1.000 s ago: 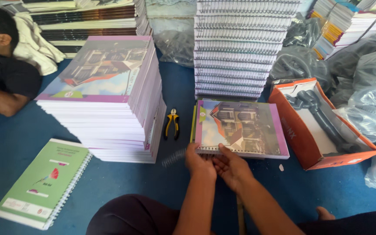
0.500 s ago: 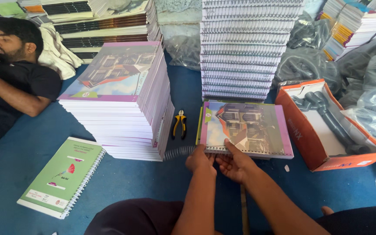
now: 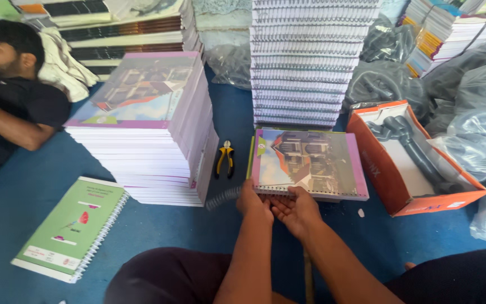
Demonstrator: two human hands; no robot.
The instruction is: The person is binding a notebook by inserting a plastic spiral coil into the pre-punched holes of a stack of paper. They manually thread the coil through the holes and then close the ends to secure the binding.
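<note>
Where the blue floor (image 3: 23,191) runs leftmost: green notebook (image 3: 71,228), tall purple stack (image 3: 147,124). Pliers (image 3: 224,159) next. Left hand (image 3: 252,204) pinching wire coil (image 3: 224,197), right hand (image 3: 295,211) closed on near edge of purple-covered book (image 3: 307,162). Orange box (image 3: 412,157) rightmost.

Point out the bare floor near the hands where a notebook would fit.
Blue floor lies bare between the green notebook, the unbound stack and the knee. A narrow strip holds the pliers. Right of the book being bound, the orange box and plastic bags crowd in.
</note>
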